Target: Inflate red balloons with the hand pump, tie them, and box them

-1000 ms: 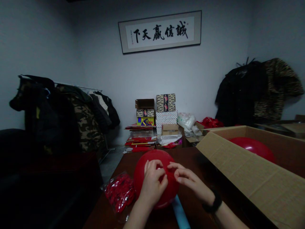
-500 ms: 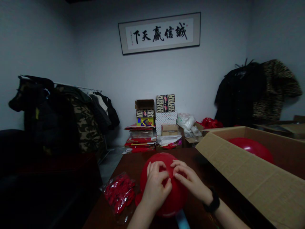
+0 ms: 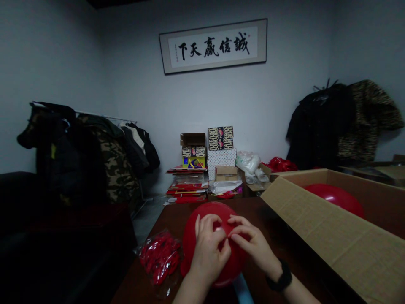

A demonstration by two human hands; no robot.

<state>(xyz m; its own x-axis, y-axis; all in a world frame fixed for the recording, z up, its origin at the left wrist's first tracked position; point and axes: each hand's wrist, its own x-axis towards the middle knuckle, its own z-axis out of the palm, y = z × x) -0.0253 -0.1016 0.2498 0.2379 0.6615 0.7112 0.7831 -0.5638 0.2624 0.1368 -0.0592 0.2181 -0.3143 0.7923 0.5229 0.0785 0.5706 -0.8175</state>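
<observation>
My left hand (image 3: 210, 247) and right hand (image 3: 255, 242) have drawn together over the red balloon (image 3: 232, 270).
In the head view, the balloon is before me, over the desk (image 3: 171, 217); fingertips gapped a second ago almost meet, curled narrow. Whether they pinch anything, I can't tell; I judge it fiddly work.

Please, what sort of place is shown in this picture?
Probably a storeroom or a back office: coats hang on both sides, boxes are stacked by the far wall, and framed writing hangs above them.
</observation>
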